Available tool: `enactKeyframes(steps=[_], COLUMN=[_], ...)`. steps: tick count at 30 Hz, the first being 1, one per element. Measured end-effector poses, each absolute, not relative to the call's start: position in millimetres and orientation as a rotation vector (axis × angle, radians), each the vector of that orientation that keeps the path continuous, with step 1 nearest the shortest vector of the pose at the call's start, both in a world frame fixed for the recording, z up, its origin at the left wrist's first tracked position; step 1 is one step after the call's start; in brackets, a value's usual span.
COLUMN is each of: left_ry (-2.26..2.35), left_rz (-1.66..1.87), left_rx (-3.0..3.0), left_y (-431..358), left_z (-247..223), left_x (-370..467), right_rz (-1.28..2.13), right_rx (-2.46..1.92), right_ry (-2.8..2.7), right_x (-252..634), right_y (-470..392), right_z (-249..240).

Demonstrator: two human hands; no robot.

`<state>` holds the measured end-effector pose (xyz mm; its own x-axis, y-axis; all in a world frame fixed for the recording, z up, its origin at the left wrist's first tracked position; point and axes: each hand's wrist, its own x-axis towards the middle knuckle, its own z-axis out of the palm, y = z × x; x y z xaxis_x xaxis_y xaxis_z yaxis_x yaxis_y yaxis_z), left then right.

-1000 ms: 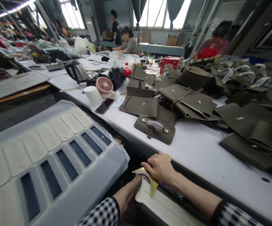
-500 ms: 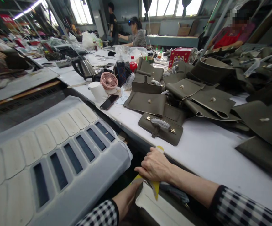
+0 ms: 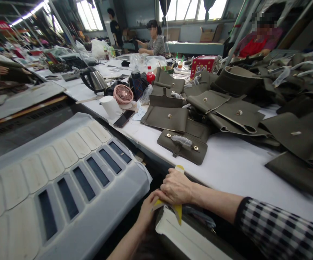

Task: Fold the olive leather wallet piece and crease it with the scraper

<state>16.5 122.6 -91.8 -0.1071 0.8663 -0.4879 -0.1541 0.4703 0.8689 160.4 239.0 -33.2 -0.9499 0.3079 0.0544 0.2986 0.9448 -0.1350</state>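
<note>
My right hand (image 3: pixel 176 186) is closed round a yellow tool (image 3: pixel 178 213), whose rounded end sticks out above the fist. The tool's lower part spreads into two yellow points over the end of an olive-green bag (image 3: pixel 221 234). A pale panel (image 3: pixel 191 236) on this bag faces up towards me. My left hand (image 3: pixel 147 207) meets the right one there, its fingers curled over the tool's left point; part of its grip is hidden. Beside the right forearm, a plastic-wrapped handle (image 3: pixel 203 216) lies along the bag.
At left stands a grey-covered rack (image 3: pixel 113 209) with pale pads and dark slots. On the white table (image 3: pixel 234 162) lie an olive bag panel (image 3: pixel 182 146), piled bag pieces (image 3: pixel 226 108), a phone (image 3: pixel 124 118), a paper cup (image 3: pixel 110 107), a pink fan (image 3: pixel 123 94) and a kettle (image 3: pixel 94 79). Several people work beyond.
My left hand has moved up, bringing its fingers over the yellow tool and against the right hand. The right hand keeps its grip, slightly lower on the bag's end. The view has shifted slightly.
</note>
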Motion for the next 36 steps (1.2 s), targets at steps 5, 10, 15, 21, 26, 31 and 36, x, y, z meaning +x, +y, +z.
enactKeyframes(steps=[5, 10, 15, 21, 26, 31, 36], left_ry=[1.310, 1.505, 1.575, 1.618, 1.637, 1.598, 1.326], left_rz=[0.952, 0.680, 0.616, 0.595, 0.604, 0.642, 0.738], left_rx=[0.890, 1.304, 1.462, 1.530, 1.558, 1.560, 1.199], left_y=[105, 100, 102, 101, 97, 94, 101], left_z=[-51, -24, -15, -16, -23, -23, -29], left_x=[0, 6, 12, 17, 22, 24, 14], right_rz=[0.189, 0.193, 0.184, 0.221, 0.259, 0.280, 0.334], right_rx=[-0.470, -0.464, -0.469, -0.499, -0.545, -0.680, -0.890], right_ry=[-3.026, -3.017, -3.020, -3.010, -3.005, -2.996, -2.971], right_x=[160, 162, 164, 169, 176, 184, 192], right_y=[239, 237, 236, 234, 227, 211, 196], right_z=[-32, -32, -32, -35, -34, -32, -33])
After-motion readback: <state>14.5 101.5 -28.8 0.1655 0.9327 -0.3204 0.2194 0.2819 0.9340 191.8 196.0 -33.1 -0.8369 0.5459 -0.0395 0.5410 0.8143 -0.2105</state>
